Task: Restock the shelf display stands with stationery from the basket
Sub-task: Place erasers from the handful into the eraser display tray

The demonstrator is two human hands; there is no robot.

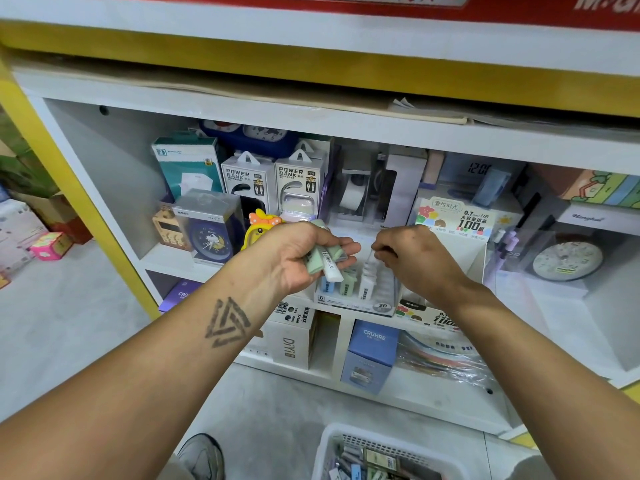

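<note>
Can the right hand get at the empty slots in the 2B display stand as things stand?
Probably yes. The right hand hangs directly above the 2B display stand, nothing between them; the left hand, holding a bunch of lead cases, sits off to the side.

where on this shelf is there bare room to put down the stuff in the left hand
Bare shelf lies left of the boxed blue clock, up to the white side wall. The display stand also shows unfilled slots right of its blue, green and white packs, under the right hand. Behind the left hand, power bank boxes crowd the shelf.
</note>
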